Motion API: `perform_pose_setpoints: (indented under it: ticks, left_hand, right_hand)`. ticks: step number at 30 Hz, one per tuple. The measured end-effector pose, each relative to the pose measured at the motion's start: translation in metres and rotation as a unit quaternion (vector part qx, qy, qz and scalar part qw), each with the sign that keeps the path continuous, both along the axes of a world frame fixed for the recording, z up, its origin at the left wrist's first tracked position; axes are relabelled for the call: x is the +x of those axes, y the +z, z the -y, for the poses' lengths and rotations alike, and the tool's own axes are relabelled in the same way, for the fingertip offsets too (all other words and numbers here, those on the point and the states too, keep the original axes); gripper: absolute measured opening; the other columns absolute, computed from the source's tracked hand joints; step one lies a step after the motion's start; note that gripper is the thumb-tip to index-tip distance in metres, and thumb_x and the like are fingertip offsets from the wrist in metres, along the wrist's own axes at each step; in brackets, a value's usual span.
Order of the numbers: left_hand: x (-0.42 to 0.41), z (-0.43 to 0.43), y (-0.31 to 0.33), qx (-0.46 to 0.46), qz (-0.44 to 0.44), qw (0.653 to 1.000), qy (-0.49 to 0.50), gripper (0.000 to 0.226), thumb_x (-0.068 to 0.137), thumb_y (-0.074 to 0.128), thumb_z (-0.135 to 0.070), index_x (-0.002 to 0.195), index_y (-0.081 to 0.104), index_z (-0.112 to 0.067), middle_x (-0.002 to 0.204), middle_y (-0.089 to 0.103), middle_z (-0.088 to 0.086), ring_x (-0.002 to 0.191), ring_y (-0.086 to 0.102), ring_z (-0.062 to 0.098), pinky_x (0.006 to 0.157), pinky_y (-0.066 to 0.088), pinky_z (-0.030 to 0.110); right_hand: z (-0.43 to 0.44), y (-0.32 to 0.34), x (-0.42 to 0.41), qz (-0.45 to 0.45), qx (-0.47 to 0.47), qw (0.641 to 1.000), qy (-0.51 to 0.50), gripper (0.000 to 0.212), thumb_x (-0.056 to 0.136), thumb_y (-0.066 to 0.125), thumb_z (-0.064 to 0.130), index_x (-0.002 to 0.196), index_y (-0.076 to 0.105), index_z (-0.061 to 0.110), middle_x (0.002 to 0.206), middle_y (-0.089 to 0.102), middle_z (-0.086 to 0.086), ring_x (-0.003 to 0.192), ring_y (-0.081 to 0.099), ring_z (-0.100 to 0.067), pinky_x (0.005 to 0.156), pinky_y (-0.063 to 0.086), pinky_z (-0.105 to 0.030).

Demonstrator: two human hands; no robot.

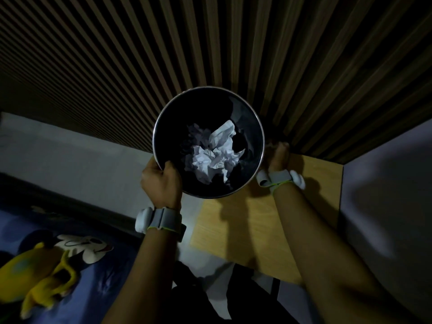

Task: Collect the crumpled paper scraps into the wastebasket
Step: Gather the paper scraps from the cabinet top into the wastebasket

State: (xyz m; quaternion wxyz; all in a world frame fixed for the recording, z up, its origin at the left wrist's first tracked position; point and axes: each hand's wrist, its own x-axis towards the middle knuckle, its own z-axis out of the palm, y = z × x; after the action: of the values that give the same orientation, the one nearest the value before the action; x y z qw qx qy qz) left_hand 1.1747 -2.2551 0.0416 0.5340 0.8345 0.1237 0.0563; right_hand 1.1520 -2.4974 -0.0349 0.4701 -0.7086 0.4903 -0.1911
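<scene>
A round black wastebasket (247,118) with a metal rim fills the middle of the head view, seen from above. Several crumpled white paper scraps (216,152) lie in its bottom. My left hand (161,181) grips the rim at the lower left, thumb inside the basket. My right hand (278,157) is pressed against the basket's right outer side, fingers curled around it and partly hidden behind the rim. Both wrists wear grey bands.
A light wooden tabletop (257,230) lies under and to the right of the basket. A slatted wooden wall (210,43) stands behind. A bed with a cartoon-print sheet (81,246) and a yellow plush toy (39,277) is at the lower left. A grey wall (385,183) stands on the right.
</scene>
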Motion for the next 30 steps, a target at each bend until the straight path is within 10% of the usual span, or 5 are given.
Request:
perform_pose_setpoints:
  ticks: [10,16,21,25,30]
  left_hand:
    - [-0.001,-0.009,0.008,-0.007,0.001,1.0,-0.019,0.016,0.076,0.048,-0.022,0.072,0.055,-0.008,0.06,0.053,0.012,0.055,0.045,0.028,0.052,0.043,0.041]
    - [-0.006,-0.009,0.014,0.0,0.0,1.0,-0.029,0.015,0.078,0.048,-0.018,0.07,0.058,-0.009,0.062,0.057,0.014,0.056,0.05,0.024,0.054,0.048,0.046]
    - [-0.01,-0.011,0.018,0.01,-0.002,1.0,-0.021,0.017,0.077,0.048,-0.017,0.067,0.054,-0.005,0.06,0.052,0.011,0.056,0.045,0.021,0.054,0.046,0.046]
    - [-0.013,-0.015,0.023,-0.008,0.006,1.0,-0.021,0.017,0.075,0.047,-0.019,0.067,0.053,-0.005,0.059,0.05,0.009,0.056,0.044,0.022,0.053,0.04,0.037]
    - [-0.019,-0.028,0.032,-0.025,-0.002,1.0,0.005,0.016,0.075,0.048,-0.019,0.072,0.057,-0.006,0.062,0.055,0.015,0.057,0.048,0.022,0.052,0.044,0.04]
  right_hand:
    - [-0.074,0.155,-0.017,0.351,-0.116,0.914,0.167,0.014,0.069,0.054,-0.002,0.069,0.063,0.008,0.102,0.051,-0.013,0.093,0.055,-0.012,0.085,0.043,-0.023]
    - [-0.103,0.117,-0.009,-0.052,-0.217,0.849,0.479,0.06,0.077,0.057,0.047,0.135,0.044,0.045,0.155,0.022,0.006,0.143,0.012,-0.027,0.111,0.022,-0.054]
    - [-0.094,0.126,-0.016,0.099,-0.253,0.894,0.357,0.044,0.076,0.049,0.035,0.116,0.065,0.023,0.125,0.059,0.002,0.125,0.045,-0.023,0.103,0.038,-0.041]
    - [-0.082,0.137,-0.021,0.04,-0.33,0.929,0.161,0.056,0.069,0.057,0.02,0.125,0.056,0.028,0.138,0.047,0.004,0.132,0.036,-0.024,0.099,0.033,-0.042]
    - [-0.066,0.129,-0.019,0.019,-0.04,0.985,0.167,0.054,0.081,0.06,0.016,0.133,0.046,0.012,0.132,0.054,-0.016,0.123,0.05,-0.033,0.097,0.043,-0.037]
